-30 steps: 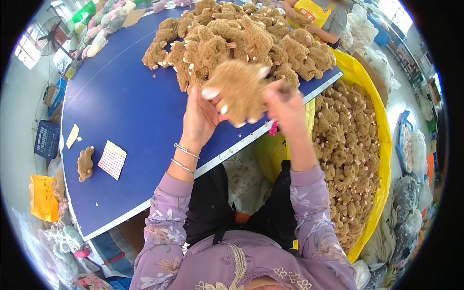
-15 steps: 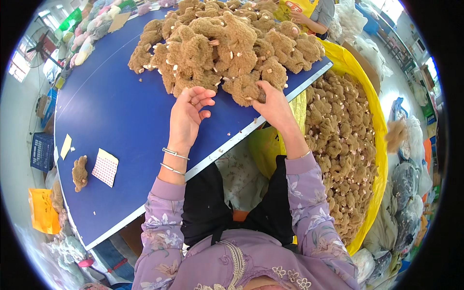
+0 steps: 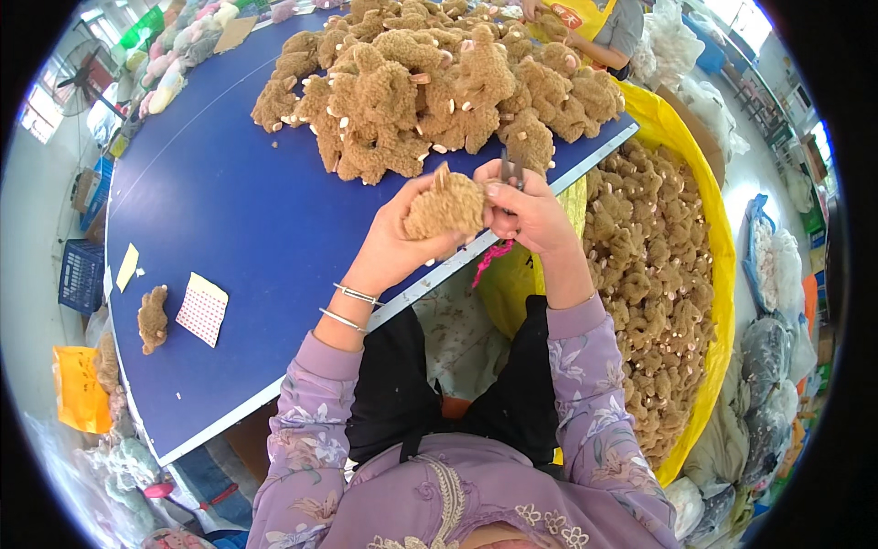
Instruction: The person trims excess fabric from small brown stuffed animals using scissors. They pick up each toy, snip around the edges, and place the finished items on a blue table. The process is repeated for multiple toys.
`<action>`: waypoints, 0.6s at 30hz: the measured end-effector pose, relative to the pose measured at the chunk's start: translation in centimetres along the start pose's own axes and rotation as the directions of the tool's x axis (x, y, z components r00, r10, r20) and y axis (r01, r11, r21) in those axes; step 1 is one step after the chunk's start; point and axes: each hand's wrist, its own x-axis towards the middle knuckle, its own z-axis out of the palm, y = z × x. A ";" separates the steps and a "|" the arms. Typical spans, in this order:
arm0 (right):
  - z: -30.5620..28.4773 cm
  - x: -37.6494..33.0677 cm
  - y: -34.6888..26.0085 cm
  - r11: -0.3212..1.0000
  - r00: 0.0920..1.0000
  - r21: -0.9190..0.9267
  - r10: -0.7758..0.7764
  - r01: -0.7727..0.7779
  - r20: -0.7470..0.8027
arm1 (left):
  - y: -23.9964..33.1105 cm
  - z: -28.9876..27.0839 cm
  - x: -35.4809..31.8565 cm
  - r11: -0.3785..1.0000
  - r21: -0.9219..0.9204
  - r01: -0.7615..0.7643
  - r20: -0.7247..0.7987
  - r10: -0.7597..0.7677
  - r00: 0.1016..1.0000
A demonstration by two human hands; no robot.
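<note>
A: Start in the middle. Held on the left?

B: Brown plush toy (image 3: pixel 445 209), cupped in left hand (image 3: pixel 410 227), fingers and thumb curled round the fluffy body. Positioned over the near edge of a blue table (image 3: pixel 238 210).

A: And on the right?

B: Small dark metal tool (image 3: pixel 512 170), two prongs pointing away from the body, gripped in right hand (image 3: pixel 529 220), fingers folded in narrow. Exact kind too small to tell. Fingertips right beside the toy's right end; touching or slightly apart, cannot tell. Just below, bright pink cord (image 3: pixel 491 263) dangling past the table edge; attachment unclear.

A: Worn on the arms?

B: Purple floral sleeves (image 3: pixel 315 421); two silver bangles (image 3: pixel 344 319) at left wrist.

A: Just beyond?

B: Large heap of similar plush toys (image 3: pixel 380 96), piled on the far part of the table.

A: Toward the left edge?

B: Lone brown toy (image 3: pixel 153 319), lying near a dotted sheet (image 3: pixel 202 309), red on white. Farther back, slip of pale yellow paper (image 3: pixel 127 267).

A: Right of the table?

B: Open yellow sack (image 3: pixel 722 274), packed with many small brown plush pieces (image 3: pixel 649 302).

A: Outermost?

B: Co-worker (image 3: pixel 624 29) in grey sleeves, behind the heap, partly cut off. Off the table's left side, blue plastic crate (image 3: pixel 81 274) and orange bag (image 3: pixel 80 388).
</note>
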 end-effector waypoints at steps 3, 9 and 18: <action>1.2 0.4 -0.8 0.850 0.986 -0.527 -0.101 0.015 -0.135 | 0.2 -0.2 -0.4 0.998 0.028 0.061 0.003 -0.061 0.998; 1.7 -0.4 -1.4 0.891 0.980 -0.449 -0.143 0.066 -0.140 | 1.1 0.5 -0.3 0.987 0.088 0.136 0.159 -0.148 0.976; 0.3 0.9 0.1 0.957 0.913 -0.256 -0.221 0.135 -0.343 | -0.9 0.1 -0.2 0.965 -0.093 0.246 0.314 -0.206 0.927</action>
